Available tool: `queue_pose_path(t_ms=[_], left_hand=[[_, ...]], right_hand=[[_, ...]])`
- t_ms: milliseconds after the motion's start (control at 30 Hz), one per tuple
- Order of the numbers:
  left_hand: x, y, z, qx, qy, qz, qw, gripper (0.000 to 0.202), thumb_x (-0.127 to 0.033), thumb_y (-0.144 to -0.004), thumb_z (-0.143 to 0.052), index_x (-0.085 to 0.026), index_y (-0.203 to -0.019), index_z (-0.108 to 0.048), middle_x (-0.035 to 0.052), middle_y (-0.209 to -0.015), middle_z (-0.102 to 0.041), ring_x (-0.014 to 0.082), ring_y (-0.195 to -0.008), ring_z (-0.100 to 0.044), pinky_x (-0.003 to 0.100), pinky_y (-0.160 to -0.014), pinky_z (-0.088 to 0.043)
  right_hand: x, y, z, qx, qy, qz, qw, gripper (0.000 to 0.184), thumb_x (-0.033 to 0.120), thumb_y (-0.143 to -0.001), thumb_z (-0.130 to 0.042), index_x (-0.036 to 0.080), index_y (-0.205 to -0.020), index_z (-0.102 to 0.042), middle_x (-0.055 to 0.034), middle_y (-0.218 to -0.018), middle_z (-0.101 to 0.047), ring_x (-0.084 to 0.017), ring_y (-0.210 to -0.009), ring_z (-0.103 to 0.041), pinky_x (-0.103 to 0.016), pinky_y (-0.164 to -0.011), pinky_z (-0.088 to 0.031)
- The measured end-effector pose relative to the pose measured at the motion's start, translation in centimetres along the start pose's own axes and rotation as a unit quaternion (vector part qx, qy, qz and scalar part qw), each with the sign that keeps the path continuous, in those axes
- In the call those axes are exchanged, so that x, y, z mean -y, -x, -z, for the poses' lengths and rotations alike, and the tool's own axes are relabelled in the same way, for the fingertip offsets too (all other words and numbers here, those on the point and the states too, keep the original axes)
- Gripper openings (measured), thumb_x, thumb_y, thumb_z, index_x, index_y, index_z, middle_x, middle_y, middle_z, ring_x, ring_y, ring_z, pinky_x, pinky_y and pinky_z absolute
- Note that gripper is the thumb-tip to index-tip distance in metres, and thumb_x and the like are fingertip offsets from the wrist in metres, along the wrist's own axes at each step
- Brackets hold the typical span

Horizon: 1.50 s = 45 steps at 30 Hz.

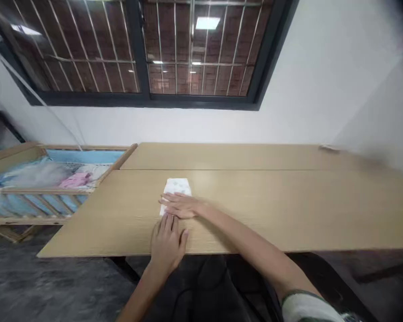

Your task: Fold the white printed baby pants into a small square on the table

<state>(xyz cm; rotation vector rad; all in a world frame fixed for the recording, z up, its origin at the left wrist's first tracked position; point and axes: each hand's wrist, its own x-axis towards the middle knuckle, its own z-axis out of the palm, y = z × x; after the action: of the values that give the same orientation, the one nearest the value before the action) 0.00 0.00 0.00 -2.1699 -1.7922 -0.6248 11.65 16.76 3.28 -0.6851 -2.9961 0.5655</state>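
White pad point(178, 184) lies on the table point(272, 205), left of centre. Your right hand point(178, 205) lies flat across it, fingers spread, gripping nothing, presumably to steady it. Your left hand point(168, 243), palm down, loosely extended, holds nothing visible at its near side, likely bracing. Cot point(36, 191) stands left.

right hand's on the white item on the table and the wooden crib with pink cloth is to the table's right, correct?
The side is wrong: the head view shows the wooden crib with pink cloth to the left of the table. The right hand does lie on the white item.
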Motion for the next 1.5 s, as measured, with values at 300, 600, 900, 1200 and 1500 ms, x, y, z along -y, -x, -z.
queue_pose_path(t_ms=[300, 600, 900, 1200, 1500], left_hand=[[-0.6, 0.1, -0.1, -0.014, 0.010, 0.013, 1.000, 0.055, -0.042, -0.101, -0.042, -0.006, -0.142, -0.054, 0.0229, -0.148, -0.053, 0.0365, -0.140, -0.047, 0.052, -0.110, -0.043], [-1.1, -1.1, -1.1, 0.000, 0.024, 0.028, 0.999, 0.055, -0.042, -0.100, -0.045, -0.006, -0.140, -0.055, 0.0243, -0.149, -0.051, 0.0393, -0.140, -0.045, 0.055, -0.111, -0.039], [7.7, -4.0, 0.0, 0.040, 0.093, -0.060, 0.993, 0.025, -0.026, -0.101, -0.049, -0.024, -0.119, -0.067, 0.0103, -0.129, -0.067, 0.0291, -0.120, -0.060, 0.049, -0.101, -0.041], [9.4, -4.4, 0.1, 0.066, 0.121, -0.133, 0.981, 0.026, -0.021, -0.103, -0.043, -0.022, -0.099, -0.069, 0.0069, -0.105, -0.074, 0.0254, -0.102, -0.065, 0.043, -0.096, -0.039], [8.4, -4.6, 3.7, 0.067, 0.243, -0.035, 0.967, 0.029, -0.038, -0.106, -0.034, -0.024, -0.104, -0.060, 0.0048, -0.110, -0.071, 0.0240, -0.108, -0.064, 0.043, -0.100, -0.038]], right_hand=[[-5.6, -1.3, 2.0, -0.076, 0.042, -0.073, 0.994, 0.066, 0.055, -0.105, -0.026, 0.022, -0.163, -0.023, -0.0027, -0.169, -0.015, -0.022, -0.157, -0.010, -0.042, -0.128, -0.005], [-8.8, -2.0, 2.4, -0.148, 0.095, -0.120, 0.977, 0.063, 0.046, -0.105, -0.027, 0.018, -0.162, -0.026, -0.0078, -0.169, -0.019, -0.023, -0.157, -0.013, -0.044, -0.127, -0.009], [-1.7, 4.0, 4.5, -0.194, 0.077, -0.112, 0.972, 0.033, 0.033, -0.102, -0.044, 0.016, -0.111, -0.071, -0.0144, -0.115, -0.070, -0.027, -0.108, -0.063, -0.041, -0.096, -0.045], [5.0, 10.8, 1.8, -0.126, 0.031, -0.097, 0.987, 0.060, 0.058, -0.089, -0.064, 0.014, -0.130, -0.063, -0.0178, -0.135, -0.062, -0.033, -0.123, -0.058, -0.043, -0.102, -0.044], [7.6, 11.5, 0.8, -0.205, 0.051, -0.134, 0.968, 0.023, 0.019, -0.098, -0.044, 0.015, -0.112, -0.062, -0.0120, -0.108, -0.069, -0.025, -0.101, -0.062, -0.038, -0.094, -0.044]])
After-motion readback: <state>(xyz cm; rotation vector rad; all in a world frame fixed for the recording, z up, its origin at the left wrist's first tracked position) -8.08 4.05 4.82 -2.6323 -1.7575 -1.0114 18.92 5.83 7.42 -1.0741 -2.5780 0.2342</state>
